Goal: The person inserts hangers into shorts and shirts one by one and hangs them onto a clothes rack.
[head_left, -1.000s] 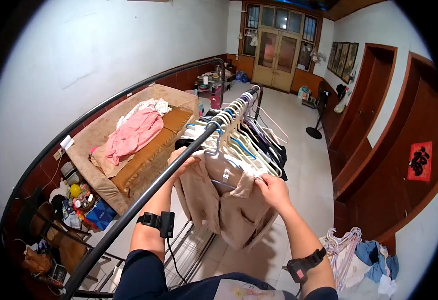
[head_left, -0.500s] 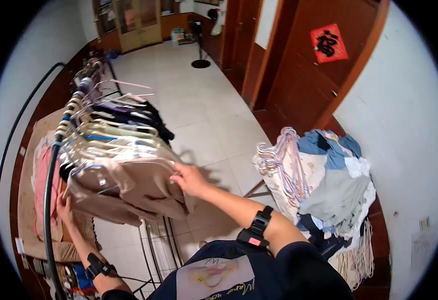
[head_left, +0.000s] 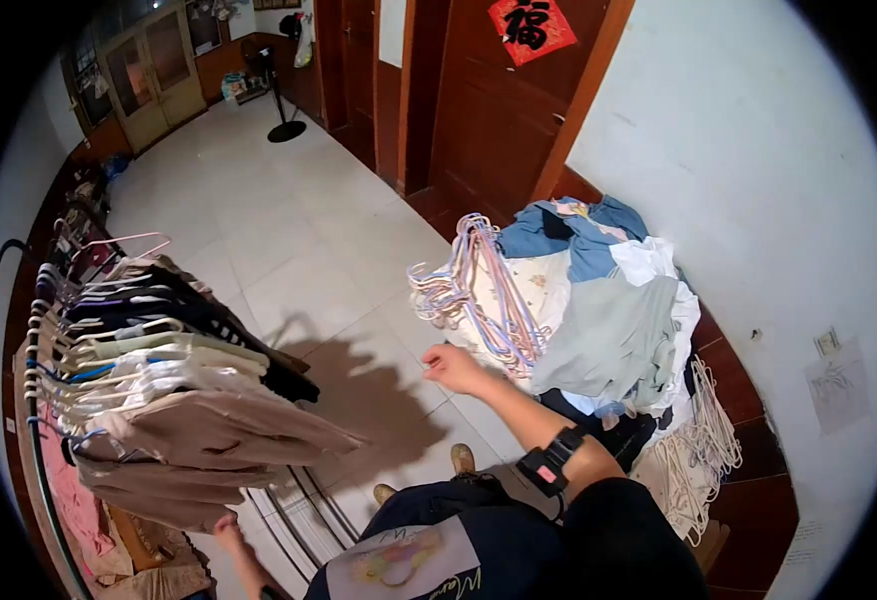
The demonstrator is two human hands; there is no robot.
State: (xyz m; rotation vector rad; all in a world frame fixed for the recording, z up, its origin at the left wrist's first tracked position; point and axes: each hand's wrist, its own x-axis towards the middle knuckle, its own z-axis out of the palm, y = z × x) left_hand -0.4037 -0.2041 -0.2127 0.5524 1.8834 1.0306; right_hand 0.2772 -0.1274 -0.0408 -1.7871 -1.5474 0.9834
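Observation:
A brown long-sleeved top point(head_left: 228, 425) hangs on a blue hanger point(head_left: 86, 437) at the near end of a clothes rack point(head_left: 46, 490). At its lower edge, my left hand point(head_left: 230, 538) is closed on the fabric, its fingers partly hidden. My right hand point(head_left: 455, 370) is above the floor, away from the top, with its fingers loosely bent and a small gap at the thumb. Nothing shows in it. Closest to it is a bundle of pink and lilac hangers point(head_left: 493, 310) on a pile of clothes, with a grey-green garment point(head_left: 608, 335) beside it.
Several garments on pale hangers point(head_left: 173, 345) fill the rack behind the top. More cream hangers point(head_left: 693, 450) hang at the pile's near right side. A standing fan point(head_left: 286, 130) is farther back on the tiled floor point(head_left: 308, 215). Brown doors point(head_left: 503, 120) line the right wall.
My right hand has let go of the brown top and moved right, toward the hanger bundle. My left hand has moved along the top's lower edge. The view has turned right.

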